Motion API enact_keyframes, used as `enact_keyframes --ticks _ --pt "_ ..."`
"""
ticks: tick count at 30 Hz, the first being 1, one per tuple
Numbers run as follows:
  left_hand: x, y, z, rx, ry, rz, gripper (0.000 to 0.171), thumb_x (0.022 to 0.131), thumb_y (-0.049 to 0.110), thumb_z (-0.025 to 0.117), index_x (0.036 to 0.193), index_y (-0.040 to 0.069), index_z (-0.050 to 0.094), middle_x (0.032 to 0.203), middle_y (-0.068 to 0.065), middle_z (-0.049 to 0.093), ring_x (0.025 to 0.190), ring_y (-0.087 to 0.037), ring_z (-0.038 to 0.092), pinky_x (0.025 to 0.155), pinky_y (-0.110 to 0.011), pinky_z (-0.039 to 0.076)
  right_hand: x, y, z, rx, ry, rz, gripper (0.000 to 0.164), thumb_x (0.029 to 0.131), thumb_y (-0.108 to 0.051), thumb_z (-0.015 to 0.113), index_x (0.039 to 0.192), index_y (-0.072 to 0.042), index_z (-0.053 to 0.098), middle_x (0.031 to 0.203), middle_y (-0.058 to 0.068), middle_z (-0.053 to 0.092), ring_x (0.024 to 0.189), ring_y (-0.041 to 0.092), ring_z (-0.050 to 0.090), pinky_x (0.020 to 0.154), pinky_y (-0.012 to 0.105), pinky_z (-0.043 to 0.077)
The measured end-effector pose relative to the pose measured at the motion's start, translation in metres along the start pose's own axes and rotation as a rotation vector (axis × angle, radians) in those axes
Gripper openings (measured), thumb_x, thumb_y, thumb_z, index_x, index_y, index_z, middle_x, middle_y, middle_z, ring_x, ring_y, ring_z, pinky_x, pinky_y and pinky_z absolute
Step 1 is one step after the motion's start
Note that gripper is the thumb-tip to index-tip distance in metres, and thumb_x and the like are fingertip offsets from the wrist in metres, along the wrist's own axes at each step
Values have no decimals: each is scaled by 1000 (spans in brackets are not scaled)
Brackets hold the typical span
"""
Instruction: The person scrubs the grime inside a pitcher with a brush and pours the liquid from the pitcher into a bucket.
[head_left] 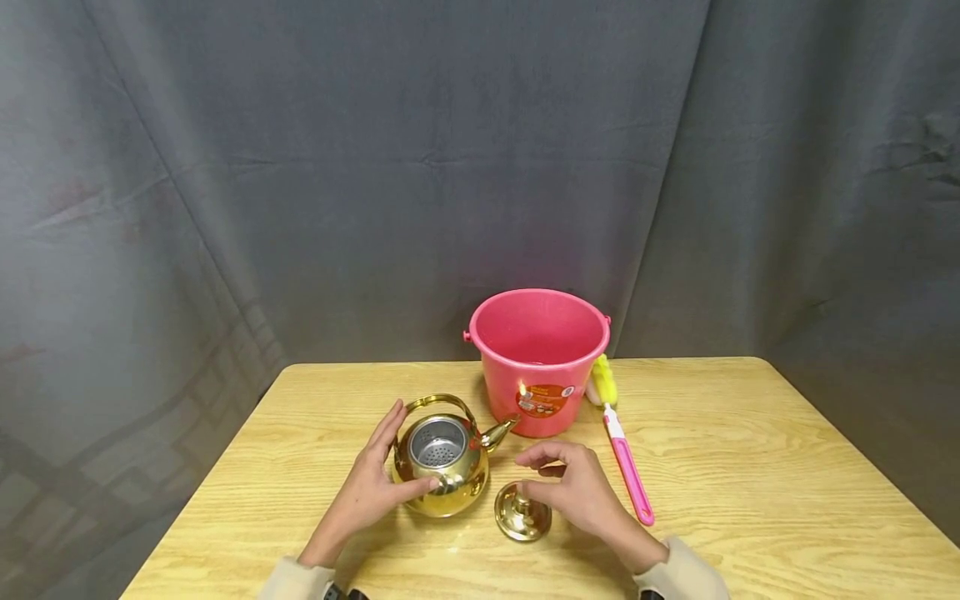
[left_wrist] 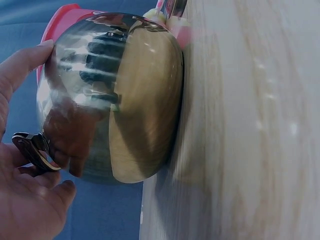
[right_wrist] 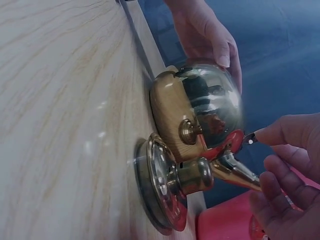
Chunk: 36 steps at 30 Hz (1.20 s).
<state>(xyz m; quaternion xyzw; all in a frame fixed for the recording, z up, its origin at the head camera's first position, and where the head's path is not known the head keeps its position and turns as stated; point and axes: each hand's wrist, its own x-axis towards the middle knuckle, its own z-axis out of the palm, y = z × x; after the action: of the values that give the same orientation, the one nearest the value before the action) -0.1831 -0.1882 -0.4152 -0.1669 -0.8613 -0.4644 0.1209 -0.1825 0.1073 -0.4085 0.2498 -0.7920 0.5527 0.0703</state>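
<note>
A shiny gold teapot (head_left: 452, 498) stands upright on the table without its lid, and a perforated metal strainer (head_left: 437, 442) fills its mouth. Its arched handle is raised and its spout points right. Along the pot's left side lies my left hand (head_left: 367, 479), fingers extended; its thumb touches the body in the left wrist view. The gold lid (head_left: 522, 518) rests on the table, knob up, right of the pot. Just above the lid hovers my right hand (head_left: 576, 490), fingers bent loosely. In the right wrist view, a gap separates that hand from the lid knob (right_wrist: 196, 176).
Behind the teapot stands a pink bucket (head_left: 498, 375) with an orange label, near the spout tip. To its right lies a brush with a pink handle (head_left: 630, 475) and a yellow head (head_left: 603, 382). Grey curtain (head_left: 420, 183) hangs behind the wooden table (head_left: 750, 467).
</note>
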Motion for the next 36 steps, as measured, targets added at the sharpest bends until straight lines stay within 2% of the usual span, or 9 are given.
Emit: enact_keyframes --ticks 7,16,23,28,36 --pt "0 -2 -1 12 4 16 110 68 37 88 153 5 26 159 -5 16 140 -35 23 110 -51 27 3 -2 0 0 15 -9 25 74 -2 80 97 -4 72 97 8 71 88 21 66 81 42 57" --pt "0 -2 -1 10 3 28 109 69 36 88 152 4 26 159 -7 16 140 -36 23 110 -52 27 7 -10 1 -12 30 -34 24 74 -1 80 96 -7 73 93 -1 70 85 15 66 80 35 58" --pt "-1 -1 -1 25 2 27 109 69 36 88 152 4 26 159 -7 17 140 -35 23 110 -50 28 8 -15 1 -14 40 -48 25 74 -2 81 98 -2 72 94 2 70 86 15 65 81 37 58" --pt "-1 -1 0 18 1 22 109 68 36 88 152 3 26 159 -7 17 140 -36 24 110 -49 28 9 -17 0 -31 45 -86 24 74 -3 81 96 -5 73 94 1 71 86 14 65 79 38 58" --pt "0 -3 0 2 4 21 109 68 36 88 152 2 27 159 -8 17 140 -36 24 110 -49 28 14 -21 -2 -59 45 -149 23 74 -1 81 95 -6 73 93 4 71 85 14 65 78 33 58"
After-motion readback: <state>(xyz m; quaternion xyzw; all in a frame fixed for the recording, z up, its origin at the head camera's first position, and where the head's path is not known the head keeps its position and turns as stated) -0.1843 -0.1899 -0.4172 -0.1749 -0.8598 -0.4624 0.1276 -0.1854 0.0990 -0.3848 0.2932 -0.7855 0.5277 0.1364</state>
